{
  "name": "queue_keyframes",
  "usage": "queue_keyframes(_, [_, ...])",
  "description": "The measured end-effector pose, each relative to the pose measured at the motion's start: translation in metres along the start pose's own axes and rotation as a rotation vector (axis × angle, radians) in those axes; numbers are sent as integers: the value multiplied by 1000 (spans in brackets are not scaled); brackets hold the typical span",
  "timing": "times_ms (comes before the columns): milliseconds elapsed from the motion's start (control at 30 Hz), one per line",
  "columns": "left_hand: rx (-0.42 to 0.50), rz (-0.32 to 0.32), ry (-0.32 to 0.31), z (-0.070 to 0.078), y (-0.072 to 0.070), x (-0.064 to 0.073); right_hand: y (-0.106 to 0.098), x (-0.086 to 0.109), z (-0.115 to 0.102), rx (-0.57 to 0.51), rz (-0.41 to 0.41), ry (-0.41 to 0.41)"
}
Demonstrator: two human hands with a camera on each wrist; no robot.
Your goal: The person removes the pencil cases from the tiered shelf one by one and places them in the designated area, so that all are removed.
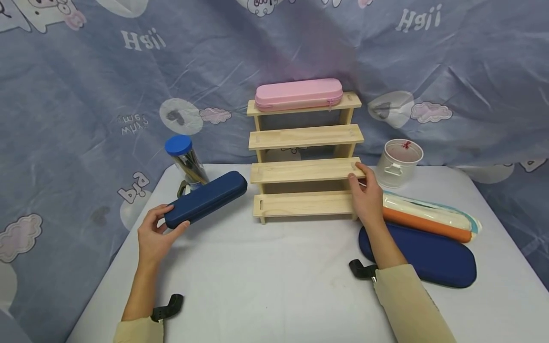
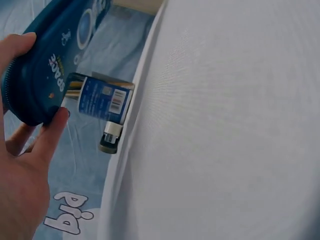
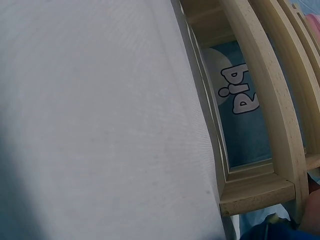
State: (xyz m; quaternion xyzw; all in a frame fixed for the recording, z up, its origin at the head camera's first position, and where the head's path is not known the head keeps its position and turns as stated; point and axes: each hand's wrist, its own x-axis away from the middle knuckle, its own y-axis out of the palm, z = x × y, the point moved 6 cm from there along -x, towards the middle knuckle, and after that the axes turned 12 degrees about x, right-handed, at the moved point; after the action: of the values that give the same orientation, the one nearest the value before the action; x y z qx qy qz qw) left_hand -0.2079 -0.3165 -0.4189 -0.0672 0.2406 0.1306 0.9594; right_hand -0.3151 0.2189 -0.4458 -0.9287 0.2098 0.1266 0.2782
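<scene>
My left hand [image 1: 156, 240] grips the near end of a navy zip pencil case [image 1: 207, 197], held tilted above the left side of the table. In the left wrist view this pencil case [image 2: 50, 70] shows "SPACE" lettering, with fingers and thumb on either side of its end. To the right, my right hand [image 1: 367, 194] pinches the right end of the second shelf from the bottom of a stepped wooden rack [image 1: 300, 171]. A pink pencil case [image 1: 300, 94] lies on the top shelf. The right wrist view shows the rack [image 3: 272, 100] from its lower side, the hand barely at the edge.
A jar with a blue lid [image 1: 179, 145] stands back left, partly behind the held case. Right of the rack is a white bucket [image 1: 399, 164]. A larger navy case [image 1: 433, 257] and an orange-and-white rolled item [image 1: 429, 221] lie by the right forearm. Patterned cloth hangs behind.
</scene>
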Motion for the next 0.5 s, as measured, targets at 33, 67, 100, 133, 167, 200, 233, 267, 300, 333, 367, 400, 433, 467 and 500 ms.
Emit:
queue_keyframes(33, [-1,1,-4,-1,0,0,0,0,0,1,2,0])
queue_keyframes(67, [-6,3,-9,-3,-1,-1,-1,0,-1,1,4,-1])
queue_keyframes(100, [-14,8,-16,-4,-2,-1,-1,0,-1,2,6,-3])
queue_keyframes(133, [-21,13,-23,-5,-3,-1,-2,0,-1,5,7,-1])
queue_keyframes(167, [-30,18,-32,-6,-3,-1,-2,0,-1,3,7,-1])
queue_keyframes(200, [-41,25,-43,-8,-4,-1,-1,0,-1,3,6,-1])
queue_keyframes(233, [-52,33,-56,-9,-5,0,-1,0,0,1,5,-1])
queue_keyframes(267, [-67,42,-73,-12,-6,0,-1,0,0,0,5,-1])
queue_keyframes(300, [-81,49,-86,-15,-8,1,0,0,0,0,3,1])
queue_keyframes(333, [-92,57,-105,-18,-9,1,0,0,0,-1,0,2])
queue_keyframes(367, [-98,64,-121,-25,-12,1,1,0,0,-2,-3,3])
queue_keyframes(400, [-103,70,-134,-32,-14,2,1,0,0,0,-4,5])
queue_keyframes(433, [-109,74,-146,-40,-17,2,1,0,0,2,-5,7])
queue_keyframes(467, [-117,79,-155,-48,-20,2,1,0,-1,2,-5,9])
queue_keyframes(500, [-125,82,-160,-55,-23,2,2,0,-1,2,-7,12])
